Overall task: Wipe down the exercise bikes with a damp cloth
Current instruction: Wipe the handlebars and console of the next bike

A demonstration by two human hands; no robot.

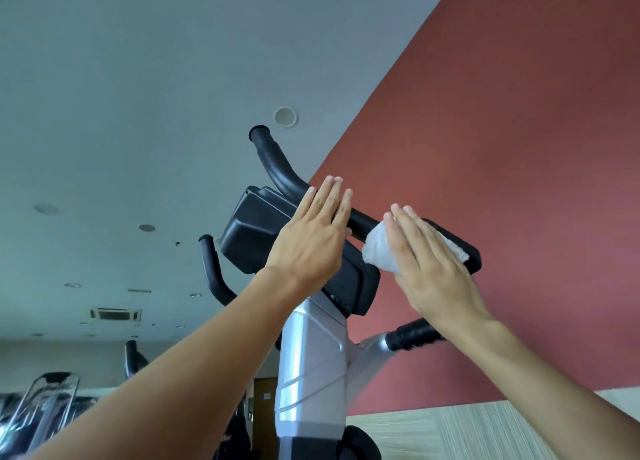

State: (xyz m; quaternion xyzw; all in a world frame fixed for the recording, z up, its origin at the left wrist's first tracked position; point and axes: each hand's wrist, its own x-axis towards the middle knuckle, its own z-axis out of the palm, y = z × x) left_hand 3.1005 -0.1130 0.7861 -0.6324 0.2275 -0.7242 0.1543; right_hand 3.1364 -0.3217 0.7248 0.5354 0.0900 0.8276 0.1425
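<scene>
Hands worked the bike's console [256, 237]: left hand [311, 237] flat and empty, steadying its back, right hand [429, 265] spread, pressing cloth [377, 251] against its right edge mid-wipe; handlebars [277, 163] likely called for the next pass.

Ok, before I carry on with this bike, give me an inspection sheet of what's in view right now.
Surface: black console back on a silver post, tilted view from below.
Job's things: white cloth pressed against the black handlebar; whether it is damp cannot be told.
Clutter: nothing seen.
Grippers: left hand flat, fingers straight, resting on the console back; right hand flat, fingers straight, pressing the cloth.
Cables: nothing seen.
Surroundings: red wall, grey ceiling with an air vent, more gym machines blurred at lower left.
</scene>
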